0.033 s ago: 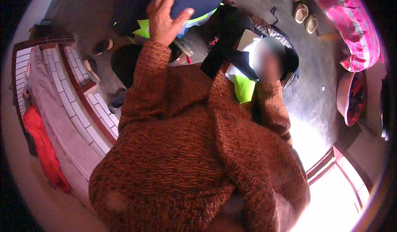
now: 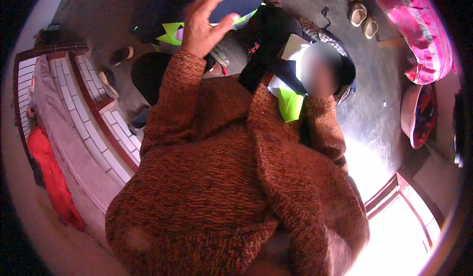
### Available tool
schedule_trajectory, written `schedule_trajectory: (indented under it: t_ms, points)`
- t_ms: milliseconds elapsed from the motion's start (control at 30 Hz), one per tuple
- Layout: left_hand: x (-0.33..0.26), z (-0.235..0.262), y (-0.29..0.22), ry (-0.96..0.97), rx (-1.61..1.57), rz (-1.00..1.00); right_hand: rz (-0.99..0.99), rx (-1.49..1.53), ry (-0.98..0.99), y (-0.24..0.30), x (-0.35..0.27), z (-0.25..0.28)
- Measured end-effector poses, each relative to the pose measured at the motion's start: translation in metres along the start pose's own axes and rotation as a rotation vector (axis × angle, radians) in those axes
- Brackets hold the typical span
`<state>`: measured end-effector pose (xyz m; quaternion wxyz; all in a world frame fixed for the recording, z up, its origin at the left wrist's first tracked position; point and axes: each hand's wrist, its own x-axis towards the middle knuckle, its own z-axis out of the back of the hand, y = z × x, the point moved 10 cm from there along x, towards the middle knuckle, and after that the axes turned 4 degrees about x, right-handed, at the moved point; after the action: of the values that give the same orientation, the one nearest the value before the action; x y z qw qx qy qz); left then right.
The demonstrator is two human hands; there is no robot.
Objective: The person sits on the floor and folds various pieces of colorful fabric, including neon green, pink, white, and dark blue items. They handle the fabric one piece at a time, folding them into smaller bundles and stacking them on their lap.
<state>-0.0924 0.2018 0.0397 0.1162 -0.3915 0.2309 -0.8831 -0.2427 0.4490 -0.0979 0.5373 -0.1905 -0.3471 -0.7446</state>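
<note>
My left hand (image 2: 203,27) is raised with the fingers apart and the thumb out, holding nothing. Behind it lies a large dark navy cloth piece (image 2: 241,2) with neon yellow edges; whether the hand touches it I cannot tell. My right hand (image 2: 322,81) is mostly hidden by a blurred patch, so its fingers do not show. Right beside it are a neon yellow cloth piece (image 2: 289,104), a white cloth piece (image 2: 295,47) and some navy fabric (image 2: 288,74). Brown knitted sleeves cover both my arms.
Tan slip-on shoes (image 2: 358,15) stand on the grey floor at the far right, near a pink checked cloth (image 2: 414,20). Below that is a basin (image 2: 410,116) with dark red contents. A white-tiled ledge (image 2: 74,98) runs along the left, with a red cloth (image 2: 49,172) beside it.
My left hand has shifted a little to the right and nearer, its fingers now tilted more to the right. The right hand and the cloth pieces look almost unmoved.
</note>
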Motion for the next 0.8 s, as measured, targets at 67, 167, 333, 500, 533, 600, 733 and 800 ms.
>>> schedule_trajectory:
  t_ms: [67, 167, 333, 500, 533, 600, 733, 800]
  points:
    - [-0.007, -0.036, -0.029, 0.195, -0.382, 0.168, 0.104, -0.058, -0.07, 0.004, -0.007, 0.0]
    - [-0.021, -0.076, -0.081, 0.488, -0.435, 0.065, 0.123, -0.028, -0.078, -0.021, -0.039, -0.025]
    - [-0.059, -0.122, -0.105, 0.613, -0.193, -0.15, 0.124, -0.009, -0.06, 0.002, -0.008, -0.001]
    - [-0.064, -0.135, -0.103, 0.676, -0.194, -0.201, 0.129, -0.084, -0.103, 0.007, -0.011, 0.003]
    - [-0.065, -0.136, -0.098, 0.674, -0.224, -0.184, 0.122, -0.06, -0.103, 0.004, -0.012, 0.002]
    - [-0.06, -0.132, -0.089, 0.646, -0.328, -0.128, 0.092, 0.005, -0.087, -0.004, -0.016, -0.002]
    - [-0.043, -0.108, -0.063, 0.529, -0.634, 0.174, 0.022, 0.073, -0.054, -0.02, -0.021, -0.013]
    - [-0.043, -0.1, -0.035, 0.435, -0.829, 0.524, 0.025, -0.04, -0.083, -0.018, -0.017, -0.013]
